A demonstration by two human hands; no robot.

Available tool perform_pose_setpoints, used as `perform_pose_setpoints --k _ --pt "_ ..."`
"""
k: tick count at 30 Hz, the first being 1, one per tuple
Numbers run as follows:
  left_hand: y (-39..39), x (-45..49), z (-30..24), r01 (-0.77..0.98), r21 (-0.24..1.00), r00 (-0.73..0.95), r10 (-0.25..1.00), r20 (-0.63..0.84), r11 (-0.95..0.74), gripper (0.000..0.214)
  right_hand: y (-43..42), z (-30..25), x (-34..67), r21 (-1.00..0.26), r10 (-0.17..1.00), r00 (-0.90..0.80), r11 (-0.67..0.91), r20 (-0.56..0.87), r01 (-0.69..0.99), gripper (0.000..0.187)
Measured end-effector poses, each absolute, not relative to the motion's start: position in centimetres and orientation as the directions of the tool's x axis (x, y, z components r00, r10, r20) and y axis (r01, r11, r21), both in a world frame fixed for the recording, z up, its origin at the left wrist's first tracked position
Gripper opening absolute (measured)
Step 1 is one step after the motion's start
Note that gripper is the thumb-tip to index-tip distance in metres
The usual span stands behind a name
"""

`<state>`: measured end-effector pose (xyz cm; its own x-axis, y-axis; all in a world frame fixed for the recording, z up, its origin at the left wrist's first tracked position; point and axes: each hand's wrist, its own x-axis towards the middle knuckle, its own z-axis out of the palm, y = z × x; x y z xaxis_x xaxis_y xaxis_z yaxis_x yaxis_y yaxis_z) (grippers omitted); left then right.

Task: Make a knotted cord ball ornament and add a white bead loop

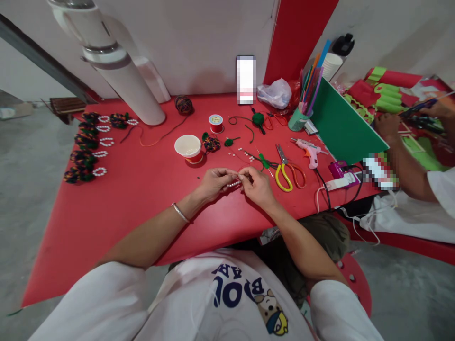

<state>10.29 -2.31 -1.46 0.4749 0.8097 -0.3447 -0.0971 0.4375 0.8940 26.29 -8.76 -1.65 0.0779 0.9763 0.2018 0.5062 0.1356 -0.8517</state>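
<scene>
My left hand (213, 182) and my right hand (256, 185) meet over the red table (117, 208), close to its near edge. Both pinch a short string of white beads (233, 183) that runs between their fingertips. A silver bangle (180, 212) circles my left wrist. Loose white beads (245, 152) lie just beyond my hands. A white cup (188, 147) stands behind my left hand, next to a small yarn flower (212, 143). A red thread spool (215, 123) is farther back.
Yellow-handled scissors (284, 173), a pink glue gun (310, 152) and a power strip (339, 182) lie to the right. Finished yarn flowers with bead loops (87, 147) line the far left. Another person's hand (387, 127) works at the right, behind a green sheet (341, 124).
</scene>
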Motion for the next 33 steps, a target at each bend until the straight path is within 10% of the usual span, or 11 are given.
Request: perform_pose_setpoints --k 14,33 --pt "-2.64 10.59 -1.53 -0.123 0.906 0.456 0.834 -0.311 0.406 0.032 -8.64 -2.01 26.10 -0.924 0.994 0.063 0.064 0.095 0.376 0.006" --pt "-2.71 10.65 -1.33 -0.088 0.908 0.444 0.832 -0.333 0.410 0.032 -8.80 -1.17 26.41 -0.745 0.999 -0.002 0.030 0.039 0.667 0.009"
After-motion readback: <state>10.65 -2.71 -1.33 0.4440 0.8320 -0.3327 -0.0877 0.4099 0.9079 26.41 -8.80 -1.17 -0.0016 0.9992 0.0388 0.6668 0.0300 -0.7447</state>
